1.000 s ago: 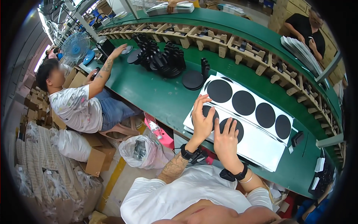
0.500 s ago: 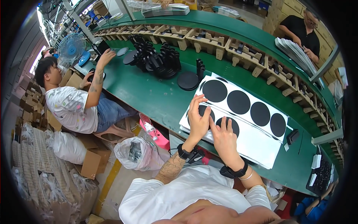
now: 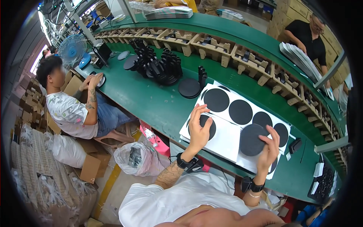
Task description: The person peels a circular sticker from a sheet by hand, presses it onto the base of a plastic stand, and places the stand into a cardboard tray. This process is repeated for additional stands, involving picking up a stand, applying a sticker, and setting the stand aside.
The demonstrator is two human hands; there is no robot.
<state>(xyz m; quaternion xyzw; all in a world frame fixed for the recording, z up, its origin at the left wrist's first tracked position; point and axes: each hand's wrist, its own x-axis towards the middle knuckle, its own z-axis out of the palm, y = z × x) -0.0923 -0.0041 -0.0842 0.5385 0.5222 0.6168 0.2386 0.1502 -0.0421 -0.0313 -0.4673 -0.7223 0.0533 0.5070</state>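
Note:
A stack of white sheets (image 3: 229, 132) bearing round black pads lies on the green bench in front of me. My right hand (image 3: 269, 149) holds one thin black round pad (image 3: 252, 139) by its right side, above the sheets. My left hand (image 3: 199, 130) rests at the near-left part of the stack with fingers apart, beside another black pad (image 3: 209, 128) that it partly covers. A row of black pads (image 3: 240, 112) runs along the far half of the sheets.
Behind the sheets stand a black round base with an upright post (image 3: 190, 87) and a cluster of similar black stands (image 3: 159, 68). Cardboard trays (image 3: 211, 45) line the bench's far side. A co-worker (image 3: 72, 102) sits at left; a lined waste bag (image 3: 138, 159) stands on the floor.
My right hand has moved right with a pad that was on the sheet beside my left hand; bare white shows there now. My left hand has shifted slightly left and nearer.

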